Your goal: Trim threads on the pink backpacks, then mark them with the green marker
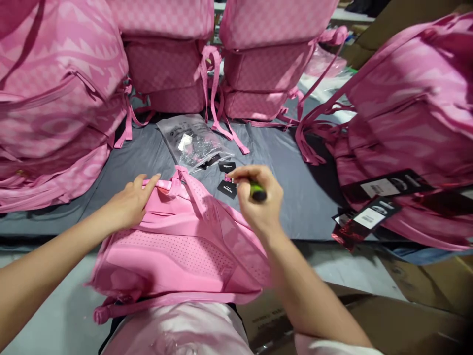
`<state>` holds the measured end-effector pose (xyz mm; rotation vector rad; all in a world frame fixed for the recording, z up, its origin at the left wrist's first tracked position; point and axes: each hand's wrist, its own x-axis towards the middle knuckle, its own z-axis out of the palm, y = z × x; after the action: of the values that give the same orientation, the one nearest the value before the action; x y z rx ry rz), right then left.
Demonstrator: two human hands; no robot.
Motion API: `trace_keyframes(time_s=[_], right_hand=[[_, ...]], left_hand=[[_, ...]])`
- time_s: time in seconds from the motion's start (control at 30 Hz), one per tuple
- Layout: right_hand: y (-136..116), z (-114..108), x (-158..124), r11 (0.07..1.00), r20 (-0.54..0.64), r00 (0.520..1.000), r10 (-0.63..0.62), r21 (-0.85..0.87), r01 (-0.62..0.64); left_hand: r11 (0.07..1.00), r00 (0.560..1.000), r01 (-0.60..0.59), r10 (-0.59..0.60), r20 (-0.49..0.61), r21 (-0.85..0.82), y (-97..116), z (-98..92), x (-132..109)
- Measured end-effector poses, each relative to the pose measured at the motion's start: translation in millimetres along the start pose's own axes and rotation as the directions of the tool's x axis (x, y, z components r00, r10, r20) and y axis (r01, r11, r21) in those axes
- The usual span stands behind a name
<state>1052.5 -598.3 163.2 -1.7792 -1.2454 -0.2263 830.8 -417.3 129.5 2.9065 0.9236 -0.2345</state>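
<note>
A pink backpack (177, 251) leans between my body and the table edge, its perforated back panel and straps facing me. My left hand (135, 202) grips its upper left edge, with the fingers over the rim. In my right hand (260, 197) is a small tool with a yellow-green and black handle (257, 191); its working end is hidden by the fingers. The right thumb and index finger come together just beside a tiny pink piece (227, 177) on the table. Two small black labels (226, 189) lie around that piece.
A clear plastic bag (192, 140) with small items lies on the grey-covered table (295, 197). Pink checkered backpacks (166, 69) stand along the back. Larger patterned backpacks stand at left (62, 98) and right (414, 108), the right one with hanging tags (369, 217). Cardboard (369, 315) lies below right.
</note>
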Motion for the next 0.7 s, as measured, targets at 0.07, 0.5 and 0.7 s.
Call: trace_keyframes(time_s=[0.07,0.5,0.7], right_hand=[[43.6,-5.0,16.4,0.906,0.235,0.970,0.069,-0.422,0.037],[130.2,24.9,8.0,0.718,0.516,0.811,0.276,-0.671,0.183],[121.5,3.6,41.4,0.777,0.298,0.882,0.364,-0.619,-0.112]], left_hand=[[1.000,1.000,0.020,-0.020,0.012,0.000,3.1,-2.0,-0.5],[0.998,0.999,0.032,-0.033,-0.011,-0.049,7.2,-0.5,-2.7],[0.996,0.999,0.036,-0.036,-0.005,-0.083,5.5,-0.4,-1.9]])
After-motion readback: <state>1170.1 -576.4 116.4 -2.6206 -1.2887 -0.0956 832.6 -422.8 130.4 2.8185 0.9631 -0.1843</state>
